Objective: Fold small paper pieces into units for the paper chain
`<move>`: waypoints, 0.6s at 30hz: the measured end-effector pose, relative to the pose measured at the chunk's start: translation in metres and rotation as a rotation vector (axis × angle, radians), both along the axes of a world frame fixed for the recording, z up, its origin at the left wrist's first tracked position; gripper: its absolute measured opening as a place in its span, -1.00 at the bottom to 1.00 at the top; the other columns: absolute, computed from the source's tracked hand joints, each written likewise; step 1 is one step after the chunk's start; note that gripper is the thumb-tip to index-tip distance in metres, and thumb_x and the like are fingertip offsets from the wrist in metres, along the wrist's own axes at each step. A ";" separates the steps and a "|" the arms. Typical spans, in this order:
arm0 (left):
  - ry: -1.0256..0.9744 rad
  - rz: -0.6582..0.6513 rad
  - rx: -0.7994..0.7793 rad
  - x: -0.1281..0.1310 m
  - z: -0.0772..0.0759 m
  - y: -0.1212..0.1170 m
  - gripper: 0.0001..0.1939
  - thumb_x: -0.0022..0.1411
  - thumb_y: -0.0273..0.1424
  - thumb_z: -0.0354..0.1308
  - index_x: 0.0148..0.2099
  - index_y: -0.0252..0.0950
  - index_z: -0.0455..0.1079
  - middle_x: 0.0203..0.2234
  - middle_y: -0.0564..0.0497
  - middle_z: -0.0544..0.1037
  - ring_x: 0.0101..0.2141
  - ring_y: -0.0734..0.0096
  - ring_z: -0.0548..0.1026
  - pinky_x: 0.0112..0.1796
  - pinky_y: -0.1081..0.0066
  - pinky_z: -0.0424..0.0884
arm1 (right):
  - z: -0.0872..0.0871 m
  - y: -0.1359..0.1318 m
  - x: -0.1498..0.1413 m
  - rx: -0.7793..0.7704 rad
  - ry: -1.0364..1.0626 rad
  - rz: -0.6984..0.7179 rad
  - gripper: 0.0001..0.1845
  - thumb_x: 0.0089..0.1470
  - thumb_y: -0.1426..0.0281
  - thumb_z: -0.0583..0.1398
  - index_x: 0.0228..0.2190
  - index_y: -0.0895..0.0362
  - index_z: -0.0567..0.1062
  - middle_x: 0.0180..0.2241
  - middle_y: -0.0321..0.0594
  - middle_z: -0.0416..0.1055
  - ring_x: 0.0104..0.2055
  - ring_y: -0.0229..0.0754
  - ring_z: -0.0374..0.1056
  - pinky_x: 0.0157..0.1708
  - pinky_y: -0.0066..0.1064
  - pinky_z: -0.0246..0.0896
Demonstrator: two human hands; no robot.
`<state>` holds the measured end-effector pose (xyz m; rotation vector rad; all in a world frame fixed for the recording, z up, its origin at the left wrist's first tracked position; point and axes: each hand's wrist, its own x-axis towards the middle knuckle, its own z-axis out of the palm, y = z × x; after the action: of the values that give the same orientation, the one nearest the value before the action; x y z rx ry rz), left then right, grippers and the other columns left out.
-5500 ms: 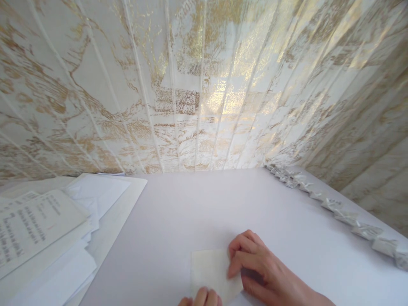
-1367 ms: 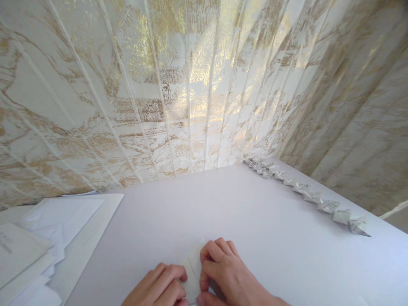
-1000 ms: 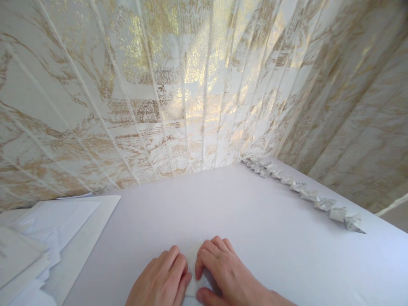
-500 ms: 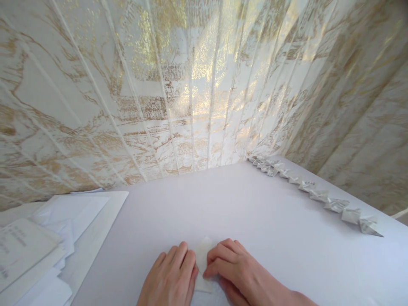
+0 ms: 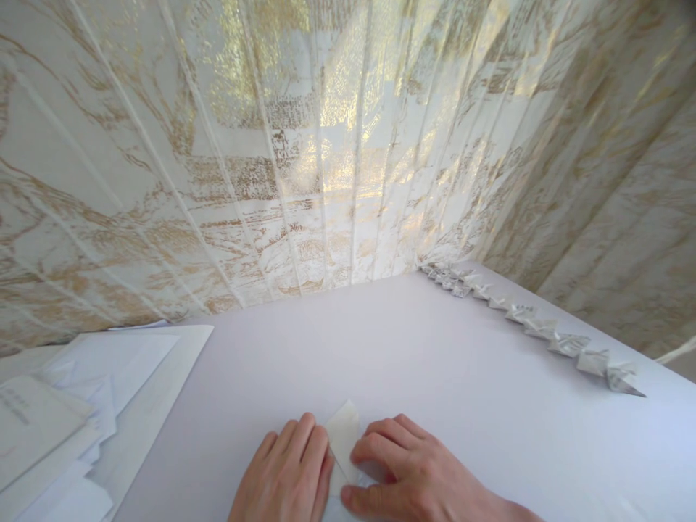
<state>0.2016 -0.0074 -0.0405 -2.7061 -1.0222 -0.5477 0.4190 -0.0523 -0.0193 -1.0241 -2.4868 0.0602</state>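
Note:
A small piece of folded white paper (image 5: 344,433) lies on the table near its front edge, its pointed tip facing away from me. My left hand (image 5: 286,471) rests along the paper's left side, fingers held together and pressing on it. From the right, my right hand (image 5: 413,464) holds the paper's other edge, with curled fingers at the side and the thumb lower down on it. A diagonal fold line runs across the paper between the hands. The lower part of the paper is partly hidden by my hands and the frame's bottom edge.
Along the table's right edge runs a row of several small folded paper figures (image 5: 568,344). A pile of loose white sheets (image 5: 135,370), some printed, lies at the left. Behind the white table (image 5: 348,341) hangs a gold-patterned pleated curtain (image 5: 304,181).
My right thumb has moved out and down, apart from the index finger. More of the paper's upper part shows between my hands. My view has shifted slightly; the left hand stays on the paper.

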 end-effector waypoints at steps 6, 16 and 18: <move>0.011 0.032 0.007 0.000 0.001 -0.002 -0.81 0.31 -0.53 -0.11 -0.27 -0.20 0.28 -0.39 0.03 0.49 -0.40 0.23 0.48 -0.35 0.27 0.32 | 0.005 -0.001 -0.001 0.085 -0.056 0.019 -0.81 0.38 0.34 0.02 -0.17 0.04 0.44 -0.33 -0.29 0.43 -0.25 -0.22 0.33 -0.26 -0.38 0.15; -0.047 0.061 -0.158 0.004 0.001 -0.003 -0.84 0.35 -0.49 -0.09 -0.29 -0.19 0.24 -0.43 0.06 0.40 -0.41 0.22 0.43 -0.38 0.27 0.25 | -0.007 -0.002 -0.014 0.361 -0.078 0.008 -0.77 0.35 0.51 0.03 -0.31 0.17 0.44 -0.31 -0.28 0.48 -0.19 -0.24 0.38 -0.31 -0.41 0.16; -0.063 0.046 -0.233 0.001 0.003 -0.001 -0.83 0.37 -0.44 -0.09 -0.29 -0.18 0.25 -0.40 0.06 0.41 -0.38 0.22 0.42 -0.36 0.27 0.26 | -0.010 -0.002 -0.015 0.362 -0.087 0.016 -0.74 0.37 0.51 -0.01 -0.29 0.16 0.44 -0.26 -0.27 0.49 -0.19 -0.27 0.37 -0.32 -0.44 0.18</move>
<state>0.2025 -0.0086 -0.0380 -2.8728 -1.2320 -0.5394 0.4043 -0.0539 -0.0293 -0.8670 -2.4591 -0.4229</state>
